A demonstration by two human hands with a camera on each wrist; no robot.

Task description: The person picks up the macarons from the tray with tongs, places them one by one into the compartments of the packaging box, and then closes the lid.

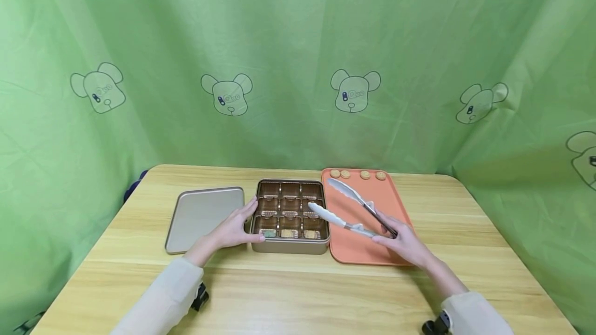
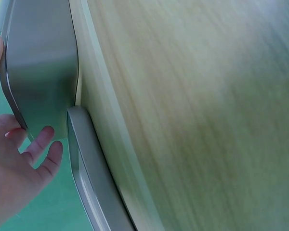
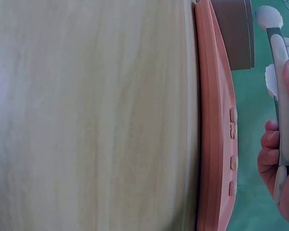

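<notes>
In the head view my left hand (image 1: pixel 233 229) touches the left side and front-left corner of a brown metal tin (image 1: pixel 289 246). Its fingers look fairly straight, with the thumb on the front rim. A clear divided insert (image 1: pixel 289 189) fills the tin. Its near row holds a greenish piece (image 1: pixel 268 233) at left and two biscuits (image 1: pixel 288 233), in the middle and at right. My right hand (image 1: pixel 399 241) grips tongs (image 1: pixel 368 210) with white scalloped tips, spread apart. One tip is over the tin's right side, the other over the orange tray (image 1: pixel 363 252). Nothing shows between the tips.
Several round biscuits (image 1: pixel 365 174) lie along the tray's far edge. The tin's square lid (image 1: pixel 207 216) lies to the left of the tin. A green curtain (image 1: pixel 288 133) hangs behind the wooden table (image 1: pixel 279 293).
</notes>
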